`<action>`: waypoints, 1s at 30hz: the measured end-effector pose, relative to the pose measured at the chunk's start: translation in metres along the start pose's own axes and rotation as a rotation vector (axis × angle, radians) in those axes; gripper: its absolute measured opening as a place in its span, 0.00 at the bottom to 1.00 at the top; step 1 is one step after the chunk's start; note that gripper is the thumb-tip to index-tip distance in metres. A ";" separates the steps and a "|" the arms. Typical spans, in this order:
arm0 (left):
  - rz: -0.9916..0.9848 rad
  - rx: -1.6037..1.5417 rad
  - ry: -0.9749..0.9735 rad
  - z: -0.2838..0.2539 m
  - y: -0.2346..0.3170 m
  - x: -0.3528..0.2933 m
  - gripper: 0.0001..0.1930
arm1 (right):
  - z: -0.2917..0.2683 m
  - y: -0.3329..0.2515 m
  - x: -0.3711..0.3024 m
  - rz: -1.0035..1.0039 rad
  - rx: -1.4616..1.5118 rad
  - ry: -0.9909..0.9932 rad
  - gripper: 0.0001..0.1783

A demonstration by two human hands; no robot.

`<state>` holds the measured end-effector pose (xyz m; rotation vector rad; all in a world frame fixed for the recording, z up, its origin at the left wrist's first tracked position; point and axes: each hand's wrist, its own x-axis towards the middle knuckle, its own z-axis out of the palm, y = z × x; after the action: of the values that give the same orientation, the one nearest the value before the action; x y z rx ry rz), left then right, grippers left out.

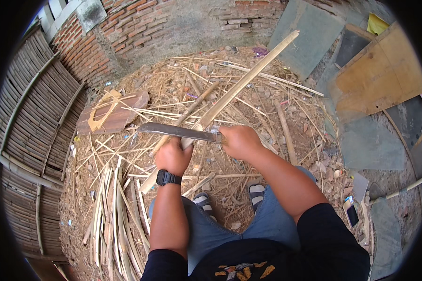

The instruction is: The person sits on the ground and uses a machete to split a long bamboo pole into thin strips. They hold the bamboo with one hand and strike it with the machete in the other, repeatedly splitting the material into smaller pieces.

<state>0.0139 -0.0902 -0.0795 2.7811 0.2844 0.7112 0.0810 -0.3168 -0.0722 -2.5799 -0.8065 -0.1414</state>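
A long split bamboo strip [241,84] slants from my lap up toward the far right. My left hand [173,158], with a black watch on its wrist, is closed round the strip below its middle. In my right hand [241,143] is the handle of a machete [178,131]. Its dark blade points left and lies across the strip, just above my left hand. Whether the edge has bitten into the bamboo I cannot tell.
A pile of split bamboo strips [115,225] lies at my left. A bamboo fence [33,140] stands beyond it, a brick wall [140,35] at the back. Boards [384,75] lean at the right. A phone [350,211] lies at lower right. Sticks and rubble cover the ground.
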 end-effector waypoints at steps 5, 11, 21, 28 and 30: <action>0.000 0.023 -0.057 -0.002 0.005 -0.001 0.14 | -0.014 0.027 0.001 0.097 0.013 0.013 0.17; 0.015 -0.002 -0.040 0.007 0.007 -0.003 0.14 | 0.002 0.010 -0.005 -0.004 0.013 0.002 0.21; -0.006 0.028 -0.096 -0.002 -0.001 -0.003 0.13 | -0.019 0.079 0.012 0.338 0.059 0.246 0.26; -0.003 0.016 -0.051 -0.004 0.000 -0.004 0.12 | -0.029 0.026 -0.005 0.102 -0.055 0.012 0.21; -0.003 0.030 -0.037 -0.010 -0.012 -0.007 0.12 | -0.038 0.029 -0.004 0.064 -0.073 0.001 0.20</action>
<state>0.0015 -0.0785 -0.0781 2.8178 0.2941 0.6593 0.0957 -0.3567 -0.0494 -2.6701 -0.7304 -0.1562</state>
